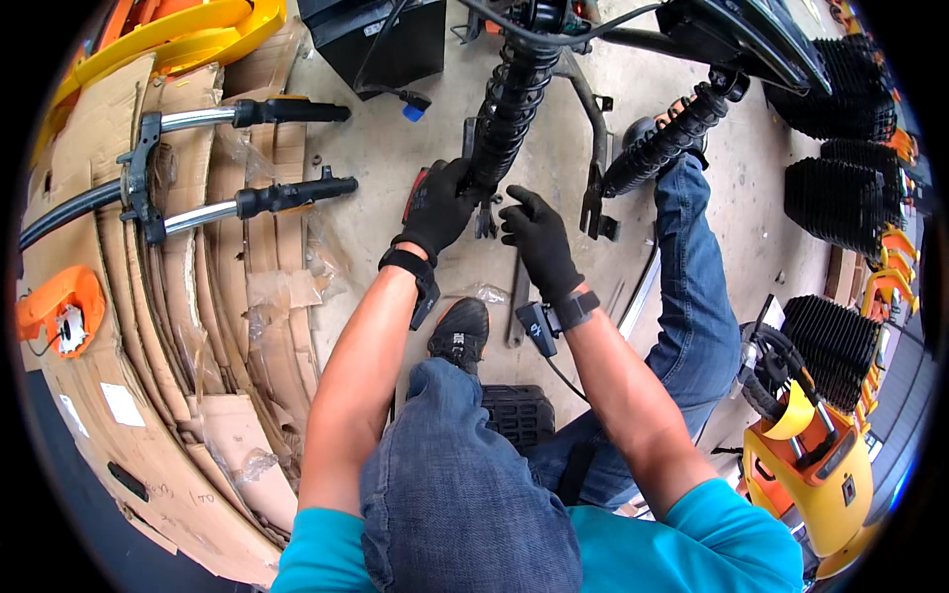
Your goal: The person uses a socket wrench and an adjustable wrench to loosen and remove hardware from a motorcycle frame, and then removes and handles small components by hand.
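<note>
Just ahead of our left hand stands the black coil-over shock absorber, running up from the glove to the frame above. We judge it heavy, stiff, maybe greasy; best held at the lower end below the coils, where the left hand already wraps it, fingers closed round the base. A second shock angles away right of our right hand, which hovers open, fingers spread, touching nothing we can see. Left of both hands lie the fork tubes on cardboard, near enough to snag. Bare concrete floor between gives some room. Our shoe sits just below the wrists.
</note>
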`<state>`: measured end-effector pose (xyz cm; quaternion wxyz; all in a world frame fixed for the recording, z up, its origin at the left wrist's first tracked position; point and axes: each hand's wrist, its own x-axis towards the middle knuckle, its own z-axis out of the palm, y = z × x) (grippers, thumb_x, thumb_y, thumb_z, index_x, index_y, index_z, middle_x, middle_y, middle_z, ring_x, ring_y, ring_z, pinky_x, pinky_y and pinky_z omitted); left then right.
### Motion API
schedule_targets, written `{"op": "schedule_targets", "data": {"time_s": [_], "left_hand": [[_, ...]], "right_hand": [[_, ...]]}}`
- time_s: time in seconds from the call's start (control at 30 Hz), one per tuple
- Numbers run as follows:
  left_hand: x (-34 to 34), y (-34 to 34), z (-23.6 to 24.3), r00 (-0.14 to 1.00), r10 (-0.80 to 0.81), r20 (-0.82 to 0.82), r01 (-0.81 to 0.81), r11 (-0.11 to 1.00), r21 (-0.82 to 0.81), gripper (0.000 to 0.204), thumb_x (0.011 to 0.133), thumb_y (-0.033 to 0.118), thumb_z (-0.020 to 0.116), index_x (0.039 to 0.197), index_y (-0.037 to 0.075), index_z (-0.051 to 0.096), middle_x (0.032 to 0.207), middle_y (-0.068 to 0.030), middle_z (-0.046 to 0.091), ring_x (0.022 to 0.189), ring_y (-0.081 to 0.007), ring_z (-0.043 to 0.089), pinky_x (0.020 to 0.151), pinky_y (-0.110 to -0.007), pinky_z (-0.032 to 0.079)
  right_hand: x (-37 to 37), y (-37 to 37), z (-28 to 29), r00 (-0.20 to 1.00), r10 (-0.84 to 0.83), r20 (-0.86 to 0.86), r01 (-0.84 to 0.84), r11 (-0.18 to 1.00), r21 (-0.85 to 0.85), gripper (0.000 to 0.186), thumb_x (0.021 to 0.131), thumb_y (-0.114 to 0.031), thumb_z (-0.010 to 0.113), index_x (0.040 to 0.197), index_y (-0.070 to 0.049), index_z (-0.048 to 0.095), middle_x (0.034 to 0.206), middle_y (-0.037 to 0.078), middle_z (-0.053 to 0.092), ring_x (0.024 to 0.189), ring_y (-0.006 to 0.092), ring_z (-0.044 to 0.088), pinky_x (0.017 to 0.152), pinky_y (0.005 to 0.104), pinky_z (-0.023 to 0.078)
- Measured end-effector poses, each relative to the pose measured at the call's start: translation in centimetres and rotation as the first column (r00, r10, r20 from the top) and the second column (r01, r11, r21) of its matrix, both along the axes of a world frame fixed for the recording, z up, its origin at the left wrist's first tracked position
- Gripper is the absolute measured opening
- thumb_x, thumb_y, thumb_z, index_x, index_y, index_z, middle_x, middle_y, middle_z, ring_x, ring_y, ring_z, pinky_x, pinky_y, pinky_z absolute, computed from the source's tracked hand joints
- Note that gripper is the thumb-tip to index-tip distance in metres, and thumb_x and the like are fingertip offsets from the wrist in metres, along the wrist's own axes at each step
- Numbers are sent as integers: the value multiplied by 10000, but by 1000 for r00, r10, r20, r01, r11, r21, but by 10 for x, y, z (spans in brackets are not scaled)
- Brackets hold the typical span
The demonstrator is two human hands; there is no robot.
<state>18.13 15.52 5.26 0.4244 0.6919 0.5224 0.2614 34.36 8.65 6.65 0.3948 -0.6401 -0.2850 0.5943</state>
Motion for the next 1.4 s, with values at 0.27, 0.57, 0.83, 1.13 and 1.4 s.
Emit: {"op": "schedule_targets", "data": {"time_s": [0.27, 0.57, 0.83, 1.13, 1.4], "left_hand": [[-11, 11, -8, 994, -35, 99, 44, 995, -89, 266, 805, 104, 630, 1061, 40, 595, 904, -157, 645, 801, -285, 624, 737, -379, 487], [1, 13, -10, 999, -42, -24, 44, 997, 58, 207, 807, 126, 602, 995, 43, 580, 866, -186, 642, 786, -350, 626, 716, -413, 486], [8, 17, 12, 997, -48, -64, 51, 998, 42, 207, 783, 118, 592, 971, 33, 600, 900, -224, 648, 867, -403, 622, 741, -443, 492], [-1, 13, -25, 994, 24, -105, -15, 996, 88, 265, 825, 249, 599, 1000, 55, 644, 917, -215, 651, 892, -417, 610, 781, -487, 485], [-65, 20, -56, 953, 77, -292, 18, 951, 309, 153, 754, 157, 605, 869, 64, 644, 830, -181, 652, 815, -374, 618, 738, -451, 487]], "right_hand": [[8, -6, -2, 994, 61, 88, -55, 996, -72, 349, 891, -151, 583, 1210, -10, 573, 820, 52, 605, 707, 121, 566, 624, 270, 493], [29, -37, -41, 983, 117, 144, -97, 985, -140, 265, 903, -160, 590, 1118, -9, 619, 821, 38, 619, 678, 113, 564, 619, 274, 488], [30, -72, -57, 837, 267, 478, -185, 960, -211, 310, 852, -258, 606, 1073, -41, 626, 870, 183, 677, 853, 331, 661, 753, 404, 507], [16, -138, -74, 656, 497, 569, -271, 858, -436, 334, 826, -325, 609, 983, -33, 574, 927, 250, 655, 929, 430, 618, 813, 499, 489], [30, -133, -68, 608, 606, 513, -333, 782, -527, 392, 796, -393, 628, 989, -51, 641, 983, 220, 670, 958, 376, 638, 843, 441, 493]]}}
